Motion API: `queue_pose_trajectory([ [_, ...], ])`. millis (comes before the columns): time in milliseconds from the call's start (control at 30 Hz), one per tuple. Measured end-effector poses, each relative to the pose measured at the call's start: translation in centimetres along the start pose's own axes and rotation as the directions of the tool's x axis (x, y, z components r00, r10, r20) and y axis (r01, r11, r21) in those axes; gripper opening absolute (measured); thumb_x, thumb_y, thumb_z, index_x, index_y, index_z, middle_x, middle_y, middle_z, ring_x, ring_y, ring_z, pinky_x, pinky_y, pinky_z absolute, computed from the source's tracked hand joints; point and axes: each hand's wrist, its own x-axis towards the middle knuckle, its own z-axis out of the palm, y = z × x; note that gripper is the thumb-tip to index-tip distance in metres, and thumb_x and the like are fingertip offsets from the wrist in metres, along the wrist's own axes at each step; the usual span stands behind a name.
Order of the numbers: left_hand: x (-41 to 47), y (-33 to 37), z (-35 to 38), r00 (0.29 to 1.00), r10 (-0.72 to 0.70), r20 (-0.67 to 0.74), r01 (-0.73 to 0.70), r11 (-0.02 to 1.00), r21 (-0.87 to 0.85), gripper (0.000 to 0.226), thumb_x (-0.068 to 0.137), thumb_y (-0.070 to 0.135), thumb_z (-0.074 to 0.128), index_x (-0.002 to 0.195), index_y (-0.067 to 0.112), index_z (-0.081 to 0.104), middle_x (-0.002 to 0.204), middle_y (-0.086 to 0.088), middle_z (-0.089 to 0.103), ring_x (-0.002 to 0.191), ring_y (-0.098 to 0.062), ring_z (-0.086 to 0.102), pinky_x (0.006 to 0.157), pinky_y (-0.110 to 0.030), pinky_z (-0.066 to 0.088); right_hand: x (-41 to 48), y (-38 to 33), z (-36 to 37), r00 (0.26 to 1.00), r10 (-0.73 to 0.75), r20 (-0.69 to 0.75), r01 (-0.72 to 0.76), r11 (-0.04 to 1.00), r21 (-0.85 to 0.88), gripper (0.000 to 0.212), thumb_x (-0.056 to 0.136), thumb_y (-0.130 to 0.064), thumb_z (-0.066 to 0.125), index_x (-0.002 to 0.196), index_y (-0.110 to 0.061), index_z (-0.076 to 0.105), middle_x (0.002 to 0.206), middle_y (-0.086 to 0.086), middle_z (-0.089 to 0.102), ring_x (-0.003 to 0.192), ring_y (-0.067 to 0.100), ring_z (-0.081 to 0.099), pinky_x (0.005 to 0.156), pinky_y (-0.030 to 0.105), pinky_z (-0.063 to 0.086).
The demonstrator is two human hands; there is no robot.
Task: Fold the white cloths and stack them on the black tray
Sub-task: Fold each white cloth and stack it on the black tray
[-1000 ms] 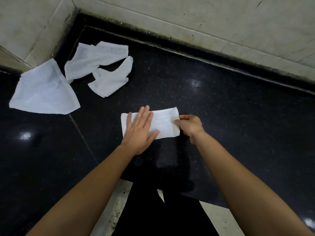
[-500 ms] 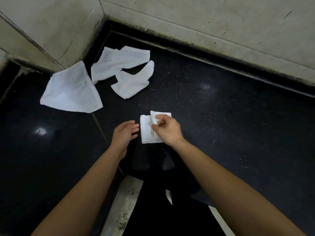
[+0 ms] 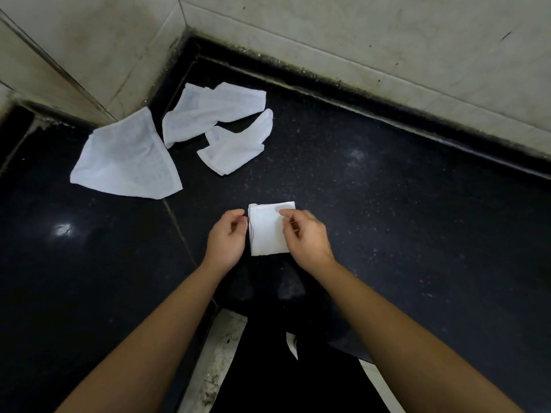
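1. Centre frame, black counter (image 3: 387,219): the long strip of a second ago is now a small square, the folded cloth (image 3: 268,234). It looks ready to stack.
2. My right hand (image 3: 305,236) pinches its upper right corner. My left hand (image 3: 228,235) curls at its left edge, grip unclear.
3. Count: one folded, three loose cloths (image 3: 128,162) upper left, no tray visible.

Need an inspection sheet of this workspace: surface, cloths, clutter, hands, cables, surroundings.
Surface: black speckled slab, one seam, glare spots.
Job's things: folded cloth lies flat between the hands; unfolded: left cloth, back cloth, middle cloth, near the corner. No separate black tray seen.
Clutter: nothing seen.
Hands: left hand curled at the folded cloth's left edge; right hand curled over its right edge; grips unclear.
Cables: nothing seen.
Surroundings: stained pale tiled walls meeting in a corner.
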Motion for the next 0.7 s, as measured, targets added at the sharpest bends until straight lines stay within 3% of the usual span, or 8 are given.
queue_pose_trajectory([
  [67,-0.3,-0.5,0.4,0.955,0.297,0.011,-0.281,0.89,0.36,0.034,0.098,0.022,0.055,0.131,0.015,0.058,0.134,-0.003,0.054,0.124,-0.02,0.05,0.099,-0.033,0.042,-0.4,1.4,-0.9,0.987,-0.159,-0.023,0.15,0.965,-0.213,0.036,0.101,-0.019,0.049,0.136,-0.017,0.059,0.13,0.002,0.056,0.11,0.019,0.058,0.095,0.037,0.051],
  [133,-0.3,-0.8,0.8,0.859,0.5,0.107,-0.462,0.669,0.583,0.04,0.098,0.023,0.053,0.137,0.012,0.053,0.147,-0.01,0.044,0.135,-0.026,0.04,0.104,-0.041,0.038,-0.5,2.7,-1.2,0.957,-0.287,0.032,0.274,0.864,-0.423,0.046,0.103,-0.022,0.047,0.147,-0.012,0.046,0.151,0.008,0.043,0.131,0.027,0.047,0.107,0.044,0.045],
  [233,0.2,-1.2,1.3,0.813,0.494,0.309,-0.53,0.407,0.744,0.053,0.104,0.035,0.037,0.152,0.013,0.032,0.164,-0.012,0.018,0.151,-0.027,0.016,0.115,-0.051,0.026,-0.1,3.3,-1.1,0.938,-0.26,0.228,0.345,0.726,-0.594,0.062,0.107,-0.037,0.033,0.159,-0.011,0.012,0.168,0.009,0.003,0.153,0.03,0.011,0.121,0.047,0.02],
  [333,1.3,-2.5,0.8,0.806,0.386,0.449,-0.552,0.216,0.806,0.065,0.103,0.048,0.018,0.156,0.01,0.022,0.166,-0.011,0.009,0.153,-0.026,0.009,0.117,-0.058,0.023,0.9,3.7,-0.6,0.903,-0.244,0.353,0.427,0.599,-0.678,0.068,0.107,-0.046,0.024,0.159,-0.011,-0.003,0.167,0.008,-0.011,0.154,0.031,-0.003,0.125,0.049,0.01],
  [400,1.9,-3.4,0.4,0.805,0.341,0.486,-0.562,0.173,0.809,0.069,0.103,0.051,0.013,0.157,0.009,0.019,0.166,-0.01,0.008,0.153,-0.027,0.009,0.117,-0.059,0.023,1.6,4.1,-0.5,0.896,-0.204,0.395,0.438,0.555,-0.707,0.072,0.106,-0.053,0.018,0.158,-0.011,-0.009,0.167,0.006,-0.015,0.154,0.03,-0.009,0.125,0.049,0.005],
  [500,2.2,-3.8,0.5,0.813,0.316,0.489,-0.559,0.186,0.808,0.07,0.103,0.052,0.01,0.158,0.01,0.01,0.167,-0.009,0.003,0.154,-0.026,0.006,0.12,-0.059,0.016,2.1,4.7,-0.5,0.893,-0.179,0.412,0.44,0.534,-0.722,0.076,0.103,-0.059,0.012,0.158,-0.012,-0.013,0.166,0.004,-0.019,0.153,0.028,-0.013,0.125,0.047,-0.001],
  [633,2.1,-3.8,0.7,0.819,0.304,0.487,-0.557,0.213,0.803,0.071,0.101,0.055,0.003,0.158,0.013,0.0,0.167,-0.007,-0.007,0.154,-0.024,-0.002,0.122,-0.057,0.008,1.9,4.6,-0.6,0.888,-0.164,0.43,0.445,0.546,-0.71,0.076,0.103,-0.059,0.012,0.157,-0.013,-0.015,0.165,0.003,-0.021,0.153,0.027,-0.016,0.125,0.048,0.0],
  [700,2.2,-3.8,0.6,0.819,0.3,0.49,-0.559,0.219,0.8,0.072,0.1,0.056,0.0,0.157,0.014,-0.004,0.166,-0.005,-0.011,0.154,-0.023,-0.006,0.122,-0.056,0.005,1.5,4.4,-0.6,0.899,-0.175,0.402,0.42,0.607,-0.675,0.076,0.103,-0.058,0.014,0.158,-0.012,-0.012,0.166,0.004,-0.02,0.153,0.026,-0.016,0.125,0.048,0.003],
])
